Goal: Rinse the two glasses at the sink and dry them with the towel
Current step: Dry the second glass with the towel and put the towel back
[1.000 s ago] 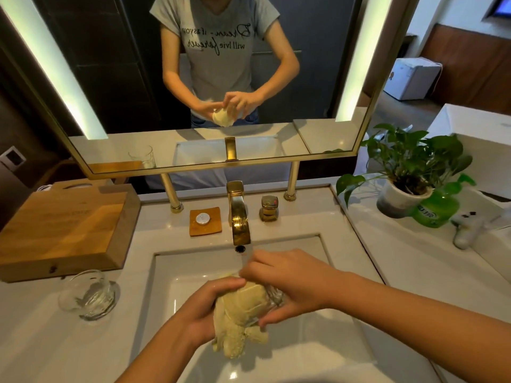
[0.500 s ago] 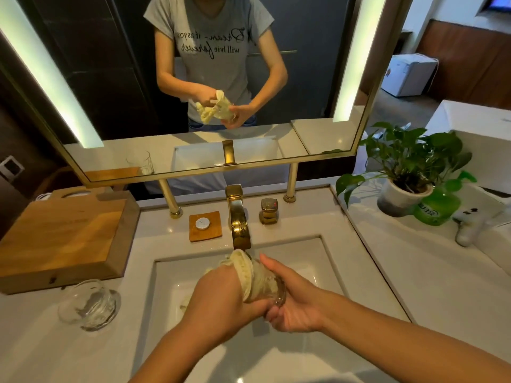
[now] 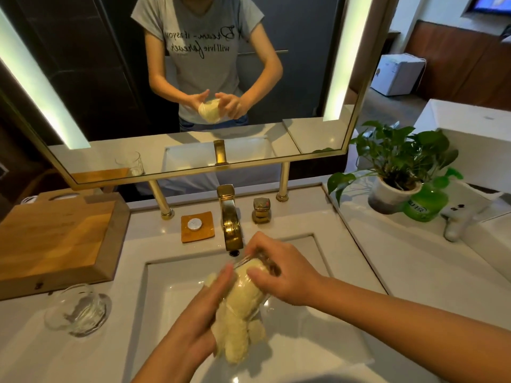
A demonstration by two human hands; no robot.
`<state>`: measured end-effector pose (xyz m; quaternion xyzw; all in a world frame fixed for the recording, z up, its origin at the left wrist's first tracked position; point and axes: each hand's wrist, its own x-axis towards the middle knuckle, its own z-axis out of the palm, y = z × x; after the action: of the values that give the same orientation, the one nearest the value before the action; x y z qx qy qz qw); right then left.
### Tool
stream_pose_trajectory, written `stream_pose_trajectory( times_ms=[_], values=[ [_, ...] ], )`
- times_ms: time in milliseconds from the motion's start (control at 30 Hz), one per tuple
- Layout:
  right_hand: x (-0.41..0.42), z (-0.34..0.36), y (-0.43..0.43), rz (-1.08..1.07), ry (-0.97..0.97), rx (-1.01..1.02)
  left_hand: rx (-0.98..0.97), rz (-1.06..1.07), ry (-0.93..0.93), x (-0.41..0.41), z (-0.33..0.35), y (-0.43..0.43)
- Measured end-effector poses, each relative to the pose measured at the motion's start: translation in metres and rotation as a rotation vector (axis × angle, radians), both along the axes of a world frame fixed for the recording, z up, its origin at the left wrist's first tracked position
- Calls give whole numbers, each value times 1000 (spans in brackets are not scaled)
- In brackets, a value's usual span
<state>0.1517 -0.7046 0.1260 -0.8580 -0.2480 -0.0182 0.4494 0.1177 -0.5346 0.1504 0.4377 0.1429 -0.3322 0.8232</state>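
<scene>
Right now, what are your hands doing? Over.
Both hands, left and right, grip one glass stuffed with towel, above sink. Second glass waits on counter. Nothing in the way.

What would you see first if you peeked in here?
Two hands, left and right, over the white sink, holding a glass stuffed with a fluffy yellow towel. Above, a big mirror with glowing strips; another glass lies on the counter at left.
</scene>
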Motion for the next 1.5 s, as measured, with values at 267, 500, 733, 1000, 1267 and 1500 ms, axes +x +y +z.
stream_pose_trajectory(
  times_ms=[267,500,733,1000,1267,1500],
  values=[
    [3,-9,5,-279,1279,386,1361,-428,-1141,-1,-24,-13],
    [-10,8,-6,-105,565,100,249,-17,-226,4,-18,-1],
    [5,14,-16,101,-365,-173,-365,-47,95,-2,-6,-2],
    [5,-4,5,-219,413,366,657,-224,-735,-2,10,-7],
    [-19,-22,15,-345,1330,688,1302,-88,-1378,-4,-18,0],
    [-12,-25,34,-330,1432,891,818,413,-1024,-9,-1,-2]
  ],
)
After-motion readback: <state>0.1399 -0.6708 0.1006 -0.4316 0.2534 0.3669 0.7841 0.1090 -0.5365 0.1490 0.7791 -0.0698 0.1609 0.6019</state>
